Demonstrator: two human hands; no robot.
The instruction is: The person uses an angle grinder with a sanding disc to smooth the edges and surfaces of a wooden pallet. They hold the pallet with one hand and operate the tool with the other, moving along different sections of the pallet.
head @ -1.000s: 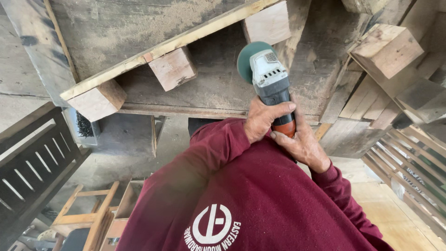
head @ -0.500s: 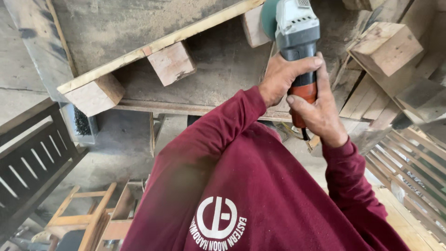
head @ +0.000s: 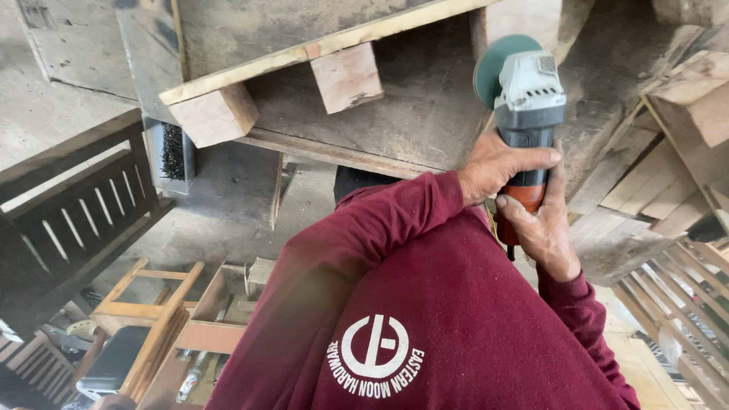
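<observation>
Both hands wrapped on angle grinder (head: 526, 106) | left hand (head: 497, 168), right hand (head: 543, 228) | pulled back nearer from far pallet (head: 334, 53); disc off wood.

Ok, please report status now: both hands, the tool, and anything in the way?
Left hand and right hand both grip the angle grinder. Green disc close beside wooden block; contact unclear. Path unobstructed.

Single view: head-worn camera, looking steeply down over wearer's own chest, maroon sweatshirt (head: 425, 319) filling lower frame close to lens. Facing forward and down toward wooden pallet (head: 319, 83), which spans upper frame beyond sweatshirt. Wide lens; picture reads upside down relative to floor. Dark slatted bench (head: 68, 212) left of pallet, stacked planks (head: 668, 190) right of it.
</observation>
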